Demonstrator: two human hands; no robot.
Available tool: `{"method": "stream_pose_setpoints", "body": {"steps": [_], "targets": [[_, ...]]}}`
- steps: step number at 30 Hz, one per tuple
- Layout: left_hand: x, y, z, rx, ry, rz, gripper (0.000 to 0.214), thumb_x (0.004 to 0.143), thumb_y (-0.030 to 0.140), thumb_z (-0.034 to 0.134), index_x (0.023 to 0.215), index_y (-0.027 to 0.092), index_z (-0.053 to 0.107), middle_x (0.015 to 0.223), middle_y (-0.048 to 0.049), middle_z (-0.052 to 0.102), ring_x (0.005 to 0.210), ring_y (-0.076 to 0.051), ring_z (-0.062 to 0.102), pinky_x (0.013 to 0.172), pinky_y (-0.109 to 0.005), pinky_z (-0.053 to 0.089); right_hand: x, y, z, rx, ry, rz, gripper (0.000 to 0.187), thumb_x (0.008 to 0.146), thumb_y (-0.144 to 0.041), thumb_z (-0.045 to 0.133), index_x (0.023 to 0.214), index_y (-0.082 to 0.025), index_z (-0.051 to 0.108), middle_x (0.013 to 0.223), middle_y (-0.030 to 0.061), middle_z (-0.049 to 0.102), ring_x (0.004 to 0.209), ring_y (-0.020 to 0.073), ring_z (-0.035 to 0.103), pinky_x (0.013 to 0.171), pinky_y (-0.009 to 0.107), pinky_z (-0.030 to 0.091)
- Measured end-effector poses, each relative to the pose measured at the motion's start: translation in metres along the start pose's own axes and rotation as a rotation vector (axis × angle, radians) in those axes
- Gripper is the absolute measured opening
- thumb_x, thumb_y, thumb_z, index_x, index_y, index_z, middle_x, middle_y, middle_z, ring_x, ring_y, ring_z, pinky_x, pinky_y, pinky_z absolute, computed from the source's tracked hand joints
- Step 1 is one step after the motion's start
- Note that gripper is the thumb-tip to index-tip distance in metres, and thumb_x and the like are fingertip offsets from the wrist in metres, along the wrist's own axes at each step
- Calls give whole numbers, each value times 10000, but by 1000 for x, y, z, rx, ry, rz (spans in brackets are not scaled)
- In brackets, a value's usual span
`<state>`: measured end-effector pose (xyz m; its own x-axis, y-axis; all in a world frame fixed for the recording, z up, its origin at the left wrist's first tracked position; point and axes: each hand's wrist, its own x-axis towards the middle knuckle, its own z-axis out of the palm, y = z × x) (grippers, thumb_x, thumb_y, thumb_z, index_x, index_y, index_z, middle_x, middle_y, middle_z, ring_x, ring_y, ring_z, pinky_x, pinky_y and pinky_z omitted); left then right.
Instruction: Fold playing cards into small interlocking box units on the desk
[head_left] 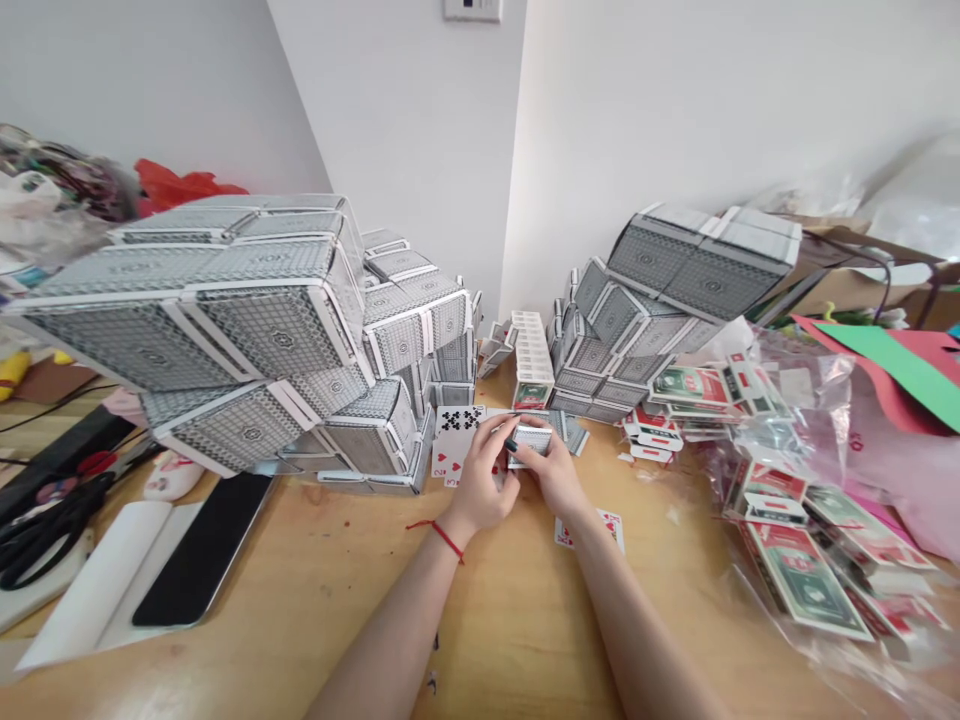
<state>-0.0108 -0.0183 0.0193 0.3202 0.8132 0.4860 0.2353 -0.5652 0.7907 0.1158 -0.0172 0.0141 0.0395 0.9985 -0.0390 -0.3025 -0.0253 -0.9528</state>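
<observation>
Both my hands meet at the middle of the wooden table (337,590). My left hand (484,485), a red string round its wrist, and my right hand (551,470) are closed together on a small deck of grey-backed playing cards (529,438). Face-up cards (454,440) lie just left of my hands, one with black clubs and others with red hearts. Another face-up card (609,525) lies under my right forearm. Grey-backed cards (574,432) lie beyond the deck.
Tall piles of grey patterned card packs stand at the left (225,320) and back right (660,290). Red-and-green card boxes (802,570) and plastic wrap fill the right. A black phone (202,550) on white paper and scissors (45,525) lie at the left.
</observation>
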Motion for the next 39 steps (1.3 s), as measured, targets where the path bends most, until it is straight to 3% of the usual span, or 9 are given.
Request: {"method": "stream_pose_setpoints", "body": {"steps": [4, 9, 12, 16, 24, 28, 34, 39], "targets": [[0, 2, -3, -179, 0, -69, 532, 707, 96, 432, 1221, 231, 428, 1291, -87, 349, 1176, -242, 366, 942, -395, 375, 2, 1, -2, -88, 69, -110, 542, 569, -263, 727, 1073, -227, 531, 1024, 42, 585, 961, 215, 529, 844, 362, 421], [2, -6, 3, -379, 187, -401, 360, 812, 289, 427, 1157, 187, 426, 1066, -95, 536, 936, -194, 544, 737, -325, 481, 0, -1, 1, -185, -2, -157, 511, 563, -221, 713, 1045, -248, 547, 1025, 38, 583, 987, 233, 523, 843, 380, 435], [5, -12, 3, -512, 135, -547, 357, 767, 292, 505, 1103, 177, 465, 952, -71, 593, 864, -187, 581, 647, -283, 499, -3, -2, 2, -227, -21, -169, 502, 570, -178, 689, 1043, -257, 541, 1035, 37, 563, 971, 228, 528, 797, 362, 463], [11, -14, -2, -647, 54, -627, 338, 699, 237, 591, 1023, 153, 549, 969, -77, 626, 898, -197, 591, 693, -281, 502, -3, 0, -1, -268, -8, -184, 508, 578, -181, 676, 1058, -268, 535, 1068, 34, 537, 931, 217, 537, 761, 355, 479], [13, -16, -5, -756, 84, -572, 425, 677, 229, 647, 1083, 158, 545, 1173, -111, 552, 1082, -226, 514, 867, -344, 455, 5, 12, -3, -219, 125, -144, 598, 522, -248, 740, 1076, -257, 514, 992, 39, 540, 795, 179, 554, 702, 333, 484], [14, -15, -7, -756, 125, -565, 433, 660, 226, 665, 1073, 156, 554, 1161, -110, 562, 1066, -226, 527, 890, -368, 442, 6, 11, -2, -75, 93, -69, 572, 546, -277, 734, 1070, -245, 506, 891, 22, 567, 731, 163, 561, 684, 327, 487], [15, -18, -6, -733, 152, -563, 524, 608, 163, 701, 1100, 149, 521, 1142, -117, 574, 1024, -207, 556, 911, -378, 437, 7, 4, -2, 159, 35, 4, 469, 585, -306, 719, 1015, -218, 554, 1019, 68, 605, 803, 189, 588, 725, 350, 474], [10, -18, -1, -682, 51, -514, 529, 618, 118, 676, 1119, 165, 510, 1174, -110, 552, 1033, -202, 552, 908, -374, 447, 4, -1, -4, 223, -35, 3, 429, 594, -324, 707, 1000, -253, 587, 1127, 59, 575, 969, 230, 553, 765, 364, 459]]}}
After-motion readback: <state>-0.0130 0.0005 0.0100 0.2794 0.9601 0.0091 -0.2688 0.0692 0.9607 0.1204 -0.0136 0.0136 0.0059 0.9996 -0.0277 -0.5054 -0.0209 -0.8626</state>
